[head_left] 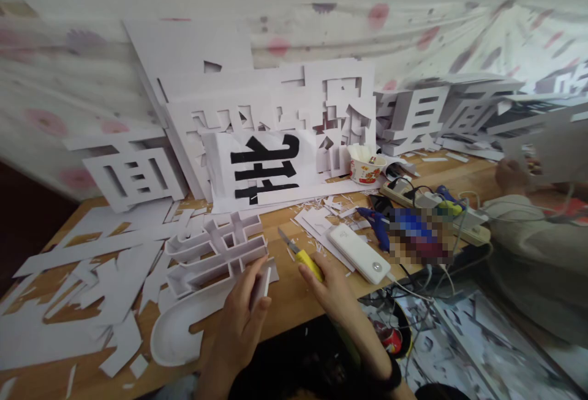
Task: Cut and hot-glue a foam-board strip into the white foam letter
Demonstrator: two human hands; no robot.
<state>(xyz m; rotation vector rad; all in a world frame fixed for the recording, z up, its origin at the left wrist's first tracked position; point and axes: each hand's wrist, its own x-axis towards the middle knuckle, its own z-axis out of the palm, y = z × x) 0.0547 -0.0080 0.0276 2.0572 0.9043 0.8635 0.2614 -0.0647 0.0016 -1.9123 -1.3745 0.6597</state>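
My left hand point(241, 314) pinches a small white foam piece point(263, 285) between thumb and fingers, beside the right side of a white hollow character point(225, 259) lying on the wooden table. A yellow utility knife point(309, 263) is held in my right hand point(328, 286), its blade pointing up and to the left over the tabletop. Behind the hollow character, a paper sheet with a black printed character point(266, 167) leans upright against cut foam boards point(285, 97).
White foam scraps point(105, 283) cover the table's left. A white power bank point(358, 253), blue glue gun point(379, 225), power strip point(468, 225) and paper bowl point(366, 167) are to the right. Another person's hand point(511, 176) holds a white board at the right edge.
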